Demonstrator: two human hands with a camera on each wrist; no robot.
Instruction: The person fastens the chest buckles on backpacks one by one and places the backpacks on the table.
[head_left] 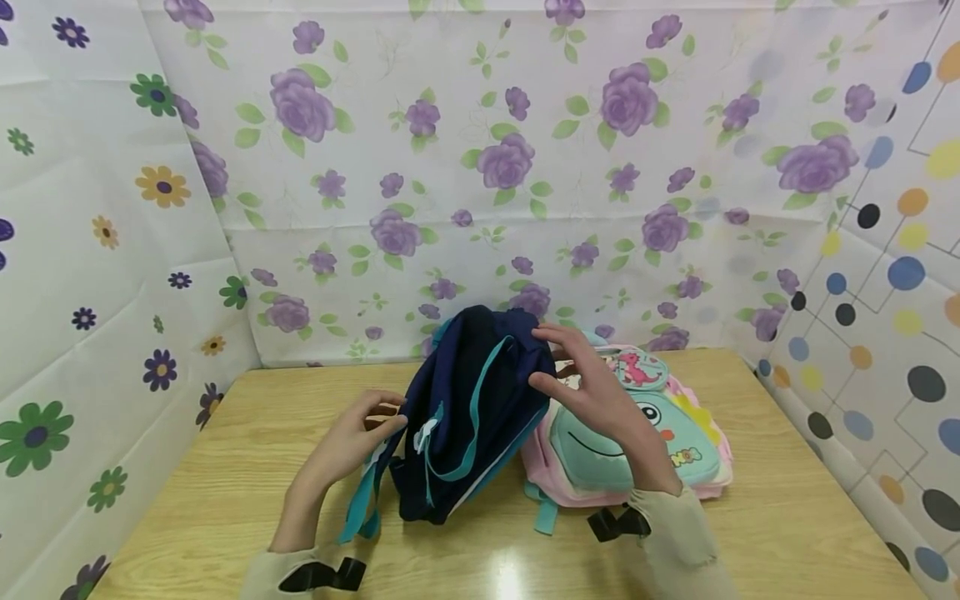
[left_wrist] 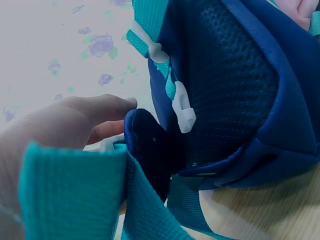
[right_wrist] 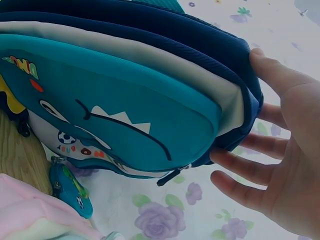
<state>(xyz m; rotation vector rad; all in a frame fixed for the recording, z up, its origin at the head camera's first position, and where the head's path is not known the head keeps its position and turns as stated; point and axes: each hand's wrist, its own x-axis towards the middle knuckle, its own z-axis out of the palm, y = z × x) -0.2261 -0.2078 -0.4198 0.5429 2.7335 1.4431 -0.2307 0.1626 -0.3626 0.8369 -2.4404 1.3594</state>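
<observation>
A navy backpack (head_left: 465, 417) stands tilted on the table, its dark mesh back panel (left_wrist: 225, 85) and teal straps facing the head camera. At its left edge, my left hand (head_left: 345, 442) holds the navy shoulder strap (left_wrist: 145, 145), with some fingers hidden behind it. My right hand (head_left: 600, 392) touches the upper right end of the bag with spread, slightly bent fingers; the thumb rests on the navy edge and a lower finger stands off the bag. The right wrist view shows the teal front pocket (right_wrist: 125, 100) with a cartoon face.
A pink and mint backpack (head_left: 630, 442) with a cartoon face lies on the table (head_left: 247, 467), right of the navy one and partly under my right forearm. Behind the table hangs a floral sheet (head_left: 450, 167); patterned sheets close off both sides.
</observation>
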